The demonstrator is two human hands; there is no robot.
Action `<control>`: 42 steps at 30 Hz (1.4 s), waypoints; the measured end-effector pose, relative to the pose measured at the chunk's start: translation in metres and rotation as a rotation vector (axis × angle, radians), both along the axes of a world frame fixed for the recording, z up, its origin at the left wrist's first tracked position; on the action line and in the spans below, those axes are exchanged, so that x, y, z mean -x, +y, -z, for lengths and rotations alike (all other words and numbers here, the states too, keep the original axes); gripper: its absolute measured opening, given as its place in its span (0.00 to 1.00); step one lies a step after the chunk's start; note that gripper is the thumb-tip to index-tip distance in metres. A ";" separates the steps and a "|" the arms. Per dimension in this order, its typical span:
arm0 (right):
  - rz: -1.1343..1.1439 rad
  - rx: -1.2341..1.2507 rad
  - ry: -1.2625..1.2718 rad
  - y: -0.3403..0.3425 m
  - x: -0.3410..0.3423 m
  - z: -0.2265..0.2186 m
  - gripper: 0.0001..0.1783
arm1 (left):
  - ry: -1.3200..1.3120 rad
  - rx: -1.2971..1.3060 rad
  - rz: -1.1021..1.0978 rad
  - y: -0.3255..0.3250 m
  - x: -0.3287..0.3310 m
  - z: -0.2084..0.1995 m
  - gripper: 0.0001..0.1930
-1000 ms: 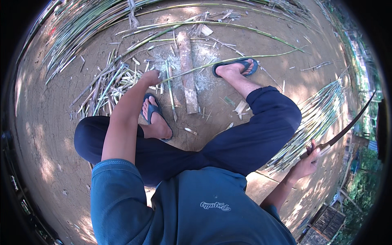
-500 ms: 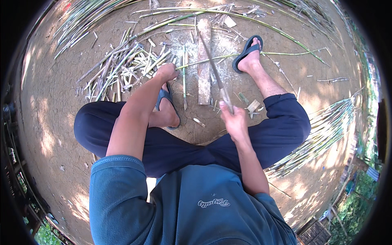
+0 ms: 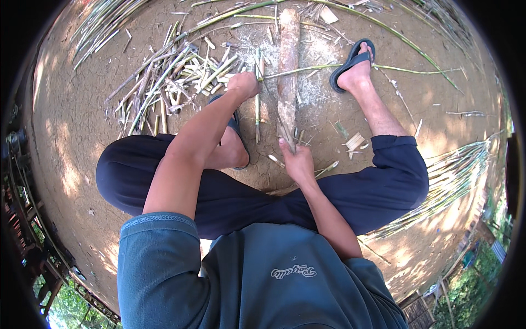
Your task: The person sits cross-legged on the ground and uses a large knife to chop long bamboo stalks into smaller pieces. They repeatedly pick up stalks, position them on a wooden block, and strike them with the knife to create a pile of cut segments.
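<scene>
My left hand (image 3: 244,85) is closed around the near end of a long green cane stalk (image 3: 318,67). The stalk lies across a pale wooden log (image 3: 287,60) and runs on to the right, past my right foot. My right hand (image 3: 298,163) grips the handle of a long-bladed knife (image 3: 282,126). Its thin blade slants up and left beside the log, with the tip end close to the stalk by my left hand. Blur keeps me from telling whether blade and stalk touch.
Left of the log lies a heap of short cut cane pieces (image 3: 183,82). Bundles of long stalks lie at the far left (image 3: 104,35) and at the right (image 3: 455,170). My sandalled feet flank the log. Wood chips (image 3: 355,141) rest near my right leg.
The knife has swung left, from pointing across the log to slanting toward my left hand. My left hand still holds the stalk. The whole view has shifted slightly.
</scene>
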State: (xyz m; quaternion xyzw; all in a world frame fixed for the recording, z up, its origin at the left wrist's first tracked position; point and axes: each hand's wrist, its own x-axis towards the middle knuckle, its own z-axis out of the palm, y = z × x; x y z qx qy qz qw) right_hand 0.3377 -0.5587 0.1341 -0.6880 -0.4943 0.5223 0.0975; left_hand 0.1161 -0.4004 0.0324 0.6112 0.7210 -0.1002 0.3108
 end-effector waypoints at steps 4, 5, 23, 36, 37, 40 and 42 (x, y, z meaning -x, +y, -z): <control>-0.002 0.070 -0.031 -0.012 -0.008 -0.021 0.34 | 0.012 0.033 -0.034 0.004 -0.010 -0.012 0.19; 0.003 0.087 -0.047 -0.015 -0.010 -0.025 0.34 | 0.014 0.044 -0.053 0.004 -0.013 -0.015 0.18; 0.022 0.043 0.005 -0.032 -0.029 -0.018 0.34 | 0.041 0.036 -0.111 0.008 -0.011 -0.001 0.16; -0.085 0.021 -0.037 -0.003 -0.014 0.005 0.33 | 0.066 0.035 -0.121 0.008 -0.008 -0.003 0.15; -0.015 0.082 -0.017 -0.021 -0.026 -0.009 0.33 | 0.062 0.022 -0.110 0.006 -0.007 -0.005 0.15; 0.018 0.111 -0.028 -0.024 -0.026 -0.003 0.33 | 0.055 0.023 -0.095 0.005 -0.012 -0.010 0.15; -0.022 0.112 -0.059 0.023 -0.002 0.015 0.34 | 0.037 0.012 -0.087 0.010 -0.012 -0.004 0.14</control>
